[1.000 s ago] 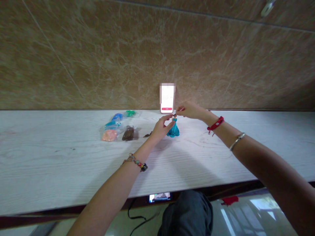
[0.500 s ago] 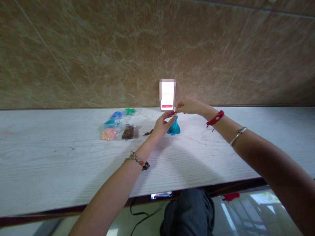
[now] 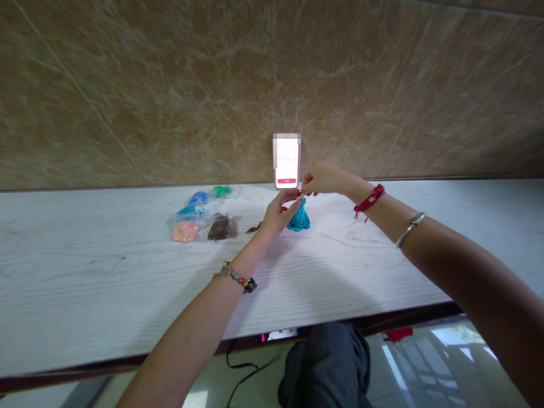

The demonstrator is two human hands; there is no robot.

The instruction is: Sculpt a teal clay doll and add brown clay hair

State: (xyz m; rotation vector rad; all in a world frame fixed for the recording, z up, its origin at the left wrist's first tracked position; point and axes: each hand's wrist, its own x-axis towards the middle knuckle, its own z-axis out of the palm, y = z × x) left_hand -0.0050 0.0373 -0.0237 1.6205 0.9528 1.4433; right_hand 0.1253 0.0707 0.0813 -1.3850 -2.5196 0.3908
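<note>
A small figure with a teal clay dress (image 3: 301,218) stands on the white table, its skirt spread at the bottom. My left hand (image 3: 278,214) closes its thumb and fingers around the upper part of this clay doll. From the right, my right hand (image 3: 325,178) reaches to the doll's top with fingers pinched together; what lies between them is too small to make out. The doll's head is mostly covered by my fingers. Thin dark brown clay pieces (image 3: 254,228) lie beside my left wrist.
Clear bags of clay lie to the left: brown (image 3: 219,226), peach (image 3: 185,231), teal (image 3: 190,212), blue (image 3: 198,197) and green (image 3: 221,191). A lit phone (image 3: 287,161) leans against the marbled wall (image 3: 170,102) behind my hands. The white table (image 3: 106,294) ends at a dark front edge.
The whole view has shifted slightly. Both hands stay at the doll's top, with only slight movement of the fingers.
</note>
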